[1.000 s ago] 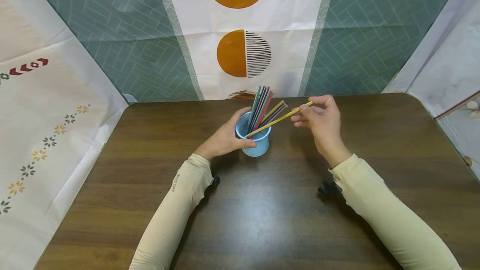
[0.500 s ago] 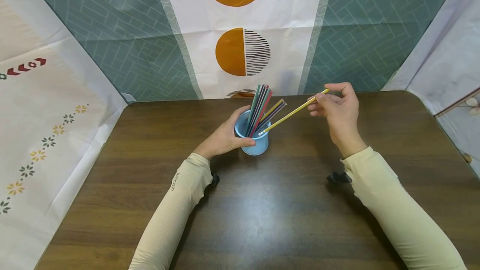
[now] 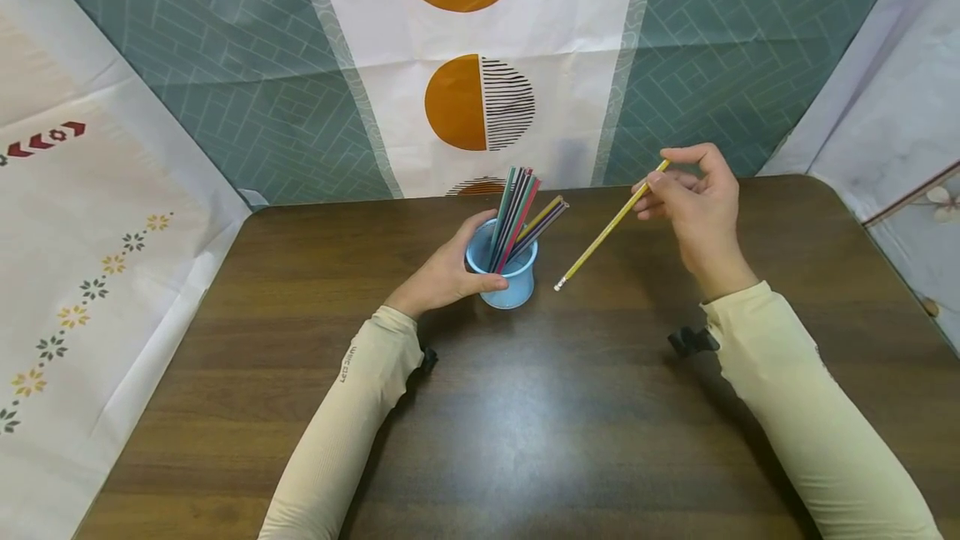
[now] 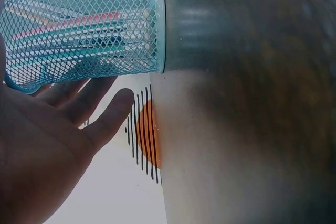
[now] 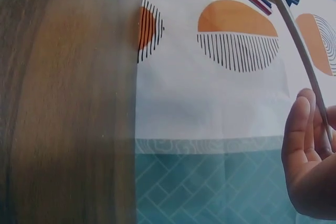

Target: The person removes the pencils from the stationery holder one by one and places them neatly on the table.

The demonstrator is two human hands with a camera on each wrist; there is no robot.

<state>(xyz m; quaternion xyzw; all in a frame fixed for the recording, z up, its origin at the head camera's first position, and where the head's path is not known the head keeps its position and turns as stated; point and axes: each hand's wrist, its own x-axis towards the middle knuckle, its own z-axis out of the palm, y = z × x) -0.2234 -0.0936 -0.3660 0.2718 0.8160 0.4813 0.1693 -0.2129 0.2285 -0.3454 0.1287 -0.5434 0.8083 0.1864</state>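
Observation:
My left hand [image 3: 442, 275] holds a light blue mesh pencil cup [image 3: 516, 288] by its side, thumb across the front below the rim. Its fingers reach behind the mesh in the left wrist view, where several pencils show through the wall. Dark, green, red and yellow pencils [image 3: 515, 211] stand in the cup, some leaning right. To the right, my right hand [image 3: 699, 211] pinches a yellow pencil [image 3: 611, 225] near its upper end. This pencil slants down to the left, its white eraser end lowest and apart from the cup.
The cup stands toward the back of a brown wooden table [image 3: 510, 423]. A patterned cloth [image 3: 375, 73] with orange circles hangs behind the far edge, and a white flowered cloth [image 3: 150, 307] lines the left side.
The right hand has moved right and up, drawing the yellow pencil out of the cup; its eraser end has come clear of the rim. The left hand has kept its grip on the cup.

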